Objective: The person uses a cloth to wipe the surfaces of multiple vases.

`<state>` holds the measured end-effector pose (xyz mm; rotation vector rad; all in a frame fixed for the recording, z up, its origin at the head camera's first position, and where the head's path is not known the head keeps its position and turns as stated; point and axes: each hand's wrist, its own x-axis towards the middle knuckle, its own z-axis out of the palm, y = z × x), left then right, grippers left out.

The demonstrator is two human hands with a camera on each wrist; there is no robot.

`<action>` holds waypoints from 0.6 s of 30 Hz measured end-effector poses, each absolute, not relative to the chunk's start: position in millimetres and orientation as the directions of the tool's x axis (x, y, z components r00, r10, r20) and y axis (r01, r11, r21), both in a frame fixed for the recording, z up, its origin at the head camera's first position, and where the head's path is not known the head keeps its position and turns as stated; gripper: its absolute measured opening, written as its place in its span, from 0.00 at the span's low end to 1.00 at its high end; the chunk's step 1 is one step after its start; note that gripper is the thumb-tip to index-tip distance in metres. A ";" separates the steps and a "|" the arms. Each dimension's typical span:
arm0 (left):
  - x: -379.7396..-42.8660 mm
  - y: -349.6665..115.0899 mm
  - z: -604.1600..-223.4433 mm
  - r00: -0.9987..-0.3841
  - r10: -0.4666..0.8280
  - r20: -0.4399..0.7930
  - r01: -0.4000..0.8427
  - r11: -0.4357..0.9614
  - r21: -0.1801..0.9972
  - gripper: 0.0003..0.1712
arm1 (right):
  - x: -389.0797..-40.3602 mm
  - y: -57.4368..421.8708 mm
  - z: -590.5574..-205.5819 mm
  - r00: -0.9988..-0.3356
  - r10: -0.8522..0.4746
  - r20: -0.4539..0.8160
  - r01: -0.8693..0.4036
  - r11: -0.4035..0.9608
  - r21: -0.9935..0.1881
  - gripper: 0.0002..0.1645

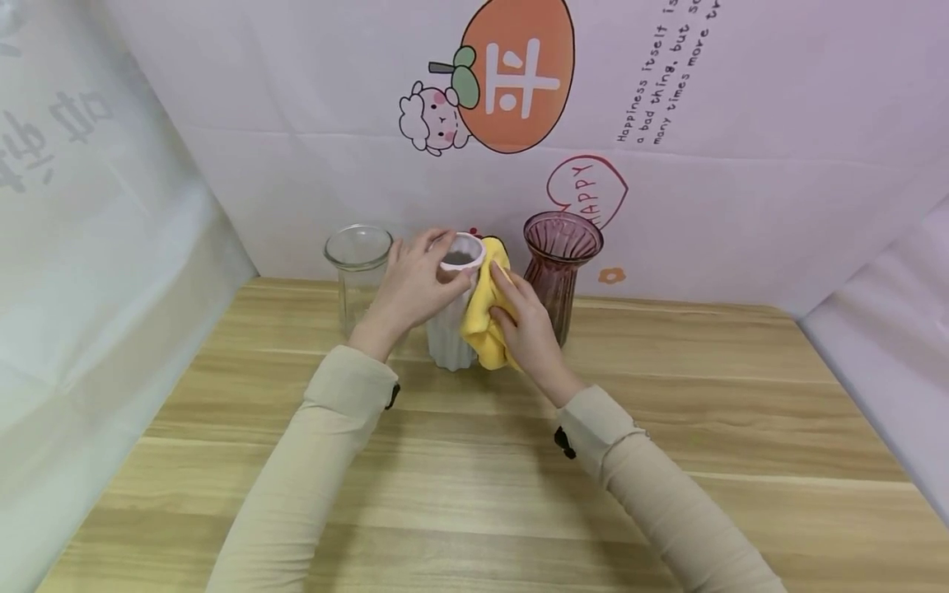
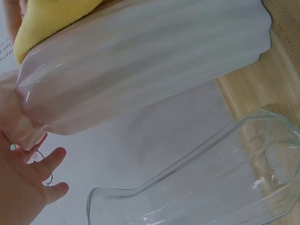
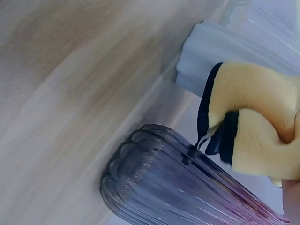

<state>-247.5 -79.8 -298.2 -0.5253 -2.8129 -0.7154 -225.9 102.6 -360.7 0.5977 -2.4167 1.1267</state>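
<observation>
A white fluted vase [image 1: 449,336] stands upright on the wooden table, its rim tinged pink. My left hand [image 1: 417,278] grips it around the neck, thumb on the near side and fingers at the rim. In the left wrist view, some fingertips [image 2: 55,160] stick out past the neck of the vase. My right hand [image 1: 530,336] holds a folded yellow cloth [image 1: 485,306] against the right side of the vase. The right wrist view shows dark edging on the cloth [image 3: 253,89]; most of the right hand is outside that view.
Left of the white vase stands a clear glass vase [image 1: 350,288], close to my left hand. A purple ribbed glass vase [image 1: 550,288] is just right of the cloth. Behind them hangs a printed white sheet [image 1: 296,181]. The wooden table [image 1: 460,494] extends toward me.
</observation>
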 end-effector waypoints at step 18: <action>-248.3 -82.0 -297.9 -0.925 0.295 0.242 0.376 0.811 0.449 0.41 | -226.2 110.2 -400.3 -0.920 -0.271 0.283 -0.389 0.716 -0.579 0.37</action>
